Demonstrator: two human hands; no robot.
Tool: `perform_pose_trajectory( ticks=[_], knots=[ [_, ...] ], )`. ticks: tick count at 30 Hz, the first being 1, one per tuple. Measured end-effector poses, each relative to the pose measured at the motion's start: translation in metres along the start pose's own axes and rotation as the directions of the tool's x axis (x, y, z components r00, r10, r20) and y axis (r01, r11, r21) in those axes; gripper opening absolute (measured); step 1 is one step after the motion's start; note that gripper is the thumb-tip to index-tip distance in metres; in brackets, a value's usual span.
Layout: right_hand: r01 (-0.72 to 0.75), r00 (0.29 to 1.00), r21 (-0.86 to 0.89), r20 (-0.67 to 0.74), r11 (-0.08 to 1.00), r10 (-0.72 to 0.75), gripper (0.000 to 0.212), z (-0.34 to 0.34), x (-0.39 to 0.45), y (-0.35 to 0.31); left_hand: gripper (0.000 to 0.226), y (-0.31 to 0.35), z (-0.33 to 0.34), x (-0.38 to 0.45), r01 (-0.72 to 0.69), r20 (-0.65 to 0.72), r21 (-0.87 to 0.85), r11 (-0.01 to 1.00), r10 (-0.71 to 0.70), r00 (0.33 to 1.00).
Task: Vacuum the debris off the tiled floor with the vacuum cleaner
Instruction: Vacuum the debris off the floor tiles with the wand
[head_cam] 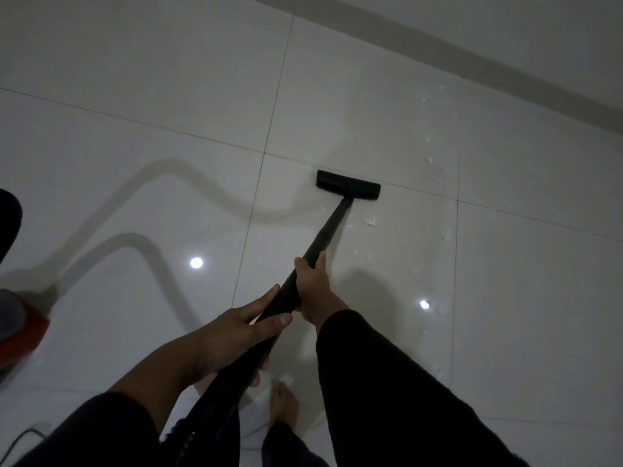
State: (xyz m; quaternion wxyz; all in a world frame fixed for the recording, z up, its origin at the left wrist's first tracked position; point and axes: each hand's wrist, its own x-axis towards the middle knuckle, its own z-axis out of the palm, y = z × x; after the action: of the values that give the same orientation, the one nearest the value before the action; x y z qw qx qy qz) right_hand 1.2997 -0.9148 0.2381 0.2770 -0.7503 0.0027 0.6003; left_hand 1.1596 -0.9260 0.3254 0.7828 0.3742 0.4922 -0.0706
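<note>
Glossy pale tiles (151, 123) with thin dark grout lines fill the head view, and two ceiling lights show as bright spots in them, one left of the hands and one to their right; a grey skirting strip (472, 59) runs along the far wall. The right hand (312, 286) is wrapped round the black wand (332, 224), fingers curled over it, dark sleeve down to the wrist. Just behind it the left hand (236, 335) grips the same wand lower down, thumb lying along the top. Ahead of the right hand the nozzle (348, 184) sits flat on the floor by a grout line. White scraps (371, 220) lie beside the wand and scatter off to the right. Far left of the left hand stands the red cleaner body (23, 328)
</note>
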Motion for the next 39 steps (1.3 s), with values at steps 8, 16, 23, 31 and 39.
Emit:
perform_pose_trajectory(
  ticks=[8, 16, 23, 31, 39],
  knots=[
    [-0.028, 0.997, -0.001, 0.078, 1.0, 0.028, 0.072, -0.028, -0.02, 0.032, 0.068, -0.02, 0.047, -0.02, 0.032, -0.085, 0.016, 0.999, -0.031, 0.996],
    [-0.076, 0.993, -0.035, 0.091, 0.996, 0.079, 0.073, -0.035, -0.045, 0.063, 0.084, -0.038, 0.07, -0.049, 0.07, -0.092, 0.025, 0.997, -0.067, 0.994],
    [-0.06, 0.997, -0.04, 0.055, 0.997, 0.062, 0.073, -0.051, -0.054, 0.073, 0.064, -0.044, 0.088, -0.054, 0.075, -0.104, 0.065, 0.995, -0.068, 0.992],
    [-0.029, 0.999, -0.016, 0.02, 0.999, 0.03, 0.073, -0.067, -0.048, 0.082, 0.068, -0.057, 0.098, -0.043, 0.027, -0.026, -0.008, 1.0, -0.027, 0.999],
    [-0.033, 0.999, 0.01, -0.022, 0.999, 0.033, 0.071, -0.058, -0.055, 0.119, 0.068, -0.094, 0.088, -0.044, 0.039, 0.03, 0.077, 0.996, -0.041, 0.999]
  ],
)
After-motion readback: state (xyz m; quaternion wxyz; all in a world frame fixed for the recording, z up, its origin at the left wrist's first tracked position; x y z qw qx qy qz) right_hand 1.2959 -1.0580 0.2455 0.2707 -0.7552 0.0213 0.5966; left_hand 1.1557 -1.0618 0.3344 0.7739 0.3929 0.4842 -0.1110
